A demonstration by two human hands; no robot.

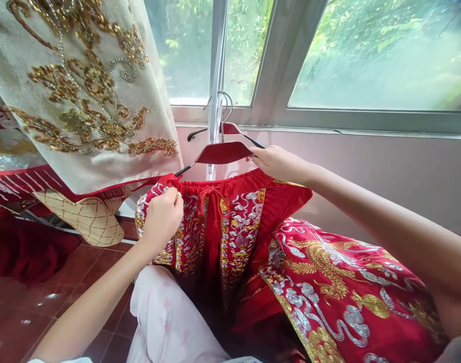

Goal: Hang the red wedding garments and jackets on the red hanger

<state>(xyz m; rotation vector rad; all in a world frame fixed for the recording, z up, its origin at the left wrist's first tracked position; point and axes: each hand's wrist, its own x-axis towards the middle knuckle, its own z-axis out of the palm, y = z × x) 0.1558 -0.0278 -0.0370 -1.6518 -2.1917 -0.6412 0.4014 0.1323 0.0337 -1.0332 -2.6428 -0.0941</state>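
Observation:
A red skirt [245, 222] with silver and gold embroidery and a tied drawstring hangs below a red hanger [224, 153] with black arms. My left hand [162, 214] is closed on the left end of the skirt's waistband, just under the hanger's left arm. My right hand [277, 162] grips the hanger's right side, above the waistband; its fingertips are partly hidden. The hanger's metal hook reaches up to a white upright rail [216, 65]. Over my lap at the right drapes a red embroidered cloth [328, 282] with a golden dragon-like figure.
A cream garment [102, 96] with gold sequins hangs at the left. Behind the held hanger is a second hanger [230, 128]. Windows [381, 55] stand above a pale wall [366, 176]. Dark red fabric [29, 247] lies at lower left by the tiled floor [82, 272].

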